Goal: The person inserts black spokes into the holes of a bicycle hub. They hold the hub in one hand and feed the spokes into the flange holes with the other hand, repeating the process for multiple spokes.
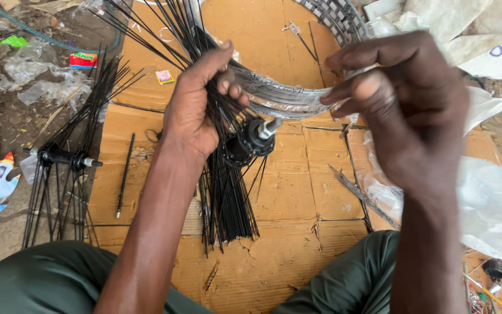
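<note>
The left hand (196, 102) is closed around a bundle of thin black spokes (228, 197) threaded into a black wheel hub (251, 139), held just above the flattened cardboard (297, 197) that covers the ground; the spokes fan up past the fingers and hang down toward the cardboard below. The right hand (402, 110) is raised just beside it, fingers curled in with thumb and fingertips pinched together, though whatever it grips is too small to make out. Behind both hands a silver wheel rim (286, 96) lies on the cardboard, arcing from the hub to the top of the view. To the left a second hub with spokes (62, 160) rests half on the cardboard edge and half on the littered dirt, with a single loose spoke (125, 174) beside it. A flat metal tool (364, 196) lies to the right, close to crumpled clear plastic sheeting (495, 203). The person's knees in dark green trousers (36, 279) frame the open cardboard in front
</note>
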`<action>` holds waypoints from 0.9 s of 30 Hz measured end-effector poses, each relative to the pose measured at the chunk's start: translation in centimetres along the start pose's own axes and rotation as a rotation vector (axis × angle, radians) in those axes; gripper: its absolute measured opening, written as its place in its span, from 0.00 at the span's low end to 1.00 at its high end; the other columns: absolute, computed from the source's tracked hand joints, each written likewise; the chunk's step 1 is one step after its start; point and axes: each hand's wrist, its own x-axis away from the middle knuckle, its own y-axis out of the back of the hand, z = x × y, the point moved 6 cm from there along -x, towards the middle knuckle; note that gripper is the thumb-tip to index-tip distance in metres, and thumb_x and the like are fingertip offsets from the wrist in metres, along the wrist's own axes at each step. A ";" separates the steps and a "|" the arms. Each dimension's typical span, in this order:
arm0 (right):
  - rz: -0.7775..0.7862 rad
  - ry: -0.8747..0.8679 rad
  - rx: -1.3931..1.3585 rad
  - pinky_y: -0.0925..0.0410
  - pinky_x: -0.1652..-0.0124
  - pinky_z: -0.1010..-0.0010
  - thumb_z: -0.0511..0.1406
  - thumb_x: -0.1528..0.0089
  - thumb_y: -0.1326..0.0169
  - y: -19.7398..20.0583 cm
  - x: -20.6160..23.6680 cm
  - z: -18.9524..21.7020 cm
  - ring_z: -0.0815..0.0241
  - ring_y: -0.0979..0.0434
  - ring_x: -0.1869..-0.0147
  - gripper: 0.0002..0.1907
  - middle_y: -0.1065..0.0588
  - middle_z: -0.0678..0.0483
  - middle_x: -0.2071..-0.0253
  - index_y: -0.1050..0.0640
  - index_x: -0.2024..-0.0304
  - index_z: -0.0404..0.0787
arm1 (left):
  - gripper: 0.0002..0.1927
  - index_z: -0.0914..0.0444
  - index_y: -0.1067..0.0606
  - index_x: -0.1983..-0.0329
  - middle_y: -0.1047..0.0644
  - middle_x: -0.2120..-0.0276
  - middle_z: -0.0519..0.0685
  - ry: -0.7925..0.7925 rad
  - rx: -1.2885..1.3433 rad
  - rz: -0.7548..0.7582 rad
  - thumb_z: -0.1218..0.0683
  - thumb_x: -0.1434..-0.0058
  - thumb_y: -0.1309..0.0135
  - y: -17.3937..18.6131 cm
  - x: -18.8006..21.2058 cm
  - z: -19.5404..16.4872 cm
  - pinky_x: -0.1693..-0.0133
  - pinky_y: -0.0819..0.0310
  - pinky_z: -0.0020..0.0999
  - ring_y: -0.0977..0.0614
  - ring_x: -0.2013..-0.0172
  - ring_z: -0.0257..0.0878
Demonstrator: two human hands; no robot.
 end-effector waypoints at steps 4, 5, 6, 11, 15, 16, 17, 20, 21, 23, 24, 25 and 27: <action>0.095 -0.169 -0.252 0.34 0.34 0.60 0.42 0.36 0.39 -4.6 2.9 -4.4 0.57 0.31 0.28 0.40 0.31 0.48 0.32 0.43 0.28 0.41 | 0.12 0.59 0.27 0.69 0.31 0.82 0.41 -0.038 -0.053 0.000 0.53 0.40 0.34 -1.6 0.6 -1.2 0.70 0.21 0.35 0.24 0.78 0.33; 0.171 -0.168 -0.284 0.38 0.32 0.61 0.42 0.40 0.35 -6.6 3.3 -5.6 0.57 0.36 0.24 0.49 0.35 0.52 0.29 0.49 0.25 0.44 | 0.11 0.60 0.26 0.69 0.31 0.83 0.41 -0.047 -0.070 0.008 0.53 0.40 0.35 -2.0 0.9 -1.4 0.70 0.21 0.35 0.24 0.78 0.33; 0.218 -0.203 -0.386 0.45 0.32 0.62 0.40 0.47 0.29 -8.9 3.9 -6.7 0.55 0.42 0.23 0.58 0.39 0.49 0.27 0.52 0.24 0.42 | 0.11 0.60 0.25 0.68 0.31 0.83 0.41 -0.056 -0.089 0.013 0.52 0.40 0.35 -2.4 1.2 -1.6 0.70 0.21 0.34 0.24 0.78 0.33; 0.442 -0.623 -0.697 0.33 0.33 0.58 0.34 0.40 0.32 -16.6 8.5 -9.9 0.51 0.28 0.37 0.38 0.26 0.42 0.44 0.31 0.30 0.32 | 0.10 0.60 0.26 0.69 0.30 0.84 0.42 -0.213 -0.079 0.024 0.54 0.40 0.36 -3.0 1.8 -2.6 0.73 0.20 0.37 0.24 0.80 0.35; 0.351 -0.831 -0.760 0.28 0.39 0.61 0.33 0.43 0.36 -16.6 9.0 -10.6 0.62 0.21 0.40 0.35 0.20 0.54 0.47 0.30 0.34 0.34 | 0.11 0.61 0.27 0.71 0.30 0.82 0.43 -0.226 0.146 -0.001 0.55 0.38 0.36 -1.9 1.0 -3.1 0.69 0.20 0.36 0.25 0.78 0.34; 0.360 -0.751 -0.754 0.29 0.39 0.61 0.32 0.42 0.36 -16.1 8.5 -10.1 0.60 0.21 0.41 0.35 0.20 0.52 0.48 0.31 0.33 0.35 | 0.13 0.61 0.28 0.72 0.30 0.82 0.43 -0.254 0.214 -0.022 0.55 0.37 0.36 -1.5 0.7 -3.2 0.69 0.20 0.36 0.24 0.77 0.35; 0.367 -0.672 -0.751 0.29 0.39 0.62 0.31 0.41 0.36 -15.7 8.2 -9.4 0.58 0.21 0.41 0.35 0.20 0.49 0.50 0.32 0.32 0.35 | 0.15 0.61 0.29 0.73 0.30 0.81 0.43 -0.278 0.280 -0.046 0.55 0.36 0.36 -1.2 0.6 -3.2 0.68 0.19 0.36 0.24 0.77 0.35; 0.363 -0.596 -0.850 0.30 0.38 0.63 0.31 0.41 0.38 -15.4 8.1 -8.1 0.57 0.20 0.41 0.35 0.20 0.49 0.49 0.35 0.32 0.37 | 0.16 0.61 0.30 0.76 0.31 0.83 0.44 -0.386 0.285 -0.116 0.54 0.37 0.36 -0.6 0.9 -3.3 0.69 0.18 0.37 0.23 0.77 0.36; 0.357 -0.597 -0.899 0.31 0.37 0.64 0.31 0.41 0.40 -15.5 8.2 -8.0 0.57 0.19 0.40 0.35 0.19 0.50 0.49 0.36 0.33 0.38 | 0.16 0.62 0.29 0.77 0.31 0.83 0.44 -0.428 0.256 -0.139 0.53 0.38 0.37 -0.6 1.2 -3.4 0.70 0.18 0.37 0.23 0.78 0.36; 0.377 -0.654 -0.943 0.27 0.47 0.64 0.33 0.39 0.39 -16.1 9.1 -8.2 0.56 0.18 0.53 0.31 0.19 0.49 0.61 0.32 0.34 0.36 | 0.16 0.62 0.29 0.77 0.30 0.83 0.44 -0.443 0.241 -0.180 0.54 0.38 0.37 -0.6 1.7 -3.3 0.70 0.17 0.38 0.23 0.78 0.36; 0.381 -0.681 -0.963 0.26 0.52 0.65 0.34 0.38 0.39 -16.2 9.6 -8.4 0.56 0.18 0.60 0.29 0.19 0.48 0.67 0.31 0.35 0.35 | 0.15 0.63 0.28 0.76 0.30 0.83 0.45 -0.447 0.234 -0.196 0.54 0.38 0.37 -0.7 1.8 -3.3 0.70 0.17 0.38 0.22 0.78 0.36; 0.406 -0.703 -0.933 0.27 0.57 0.67 0.34 0.38 0.39 -16.3 10.3 -8.8 0.58 0.21 0.64 0.27 0.22 0.50 0.70 0.28 0.38 0.33 | 0.14 0.62 0.28 0.76 0.29 0.83 0.44 -0.422 0.189 -0.179 0.54 0.39 0.36 -1.0 1.7 -3.5 0.71 0.17 0.38 0.23 0.79 0.36; 0.462 -0.743 -0.880 0.30 0.68 0.70 0.34 0.37 0.39 -16.2 11.4 -9.6 0.63 0.27 0.72 0.22 0.28 0.55 0.75 0.24 0.42 0.29 | 0.12 0.62 0.26 0.74 0.29 0.84 0.44 -0.379 0.093 -0.148 0.54 0.40 0.36 -1.1 1.5 -4.3 0.72 0.19 0.38 0.23 0.80 0.36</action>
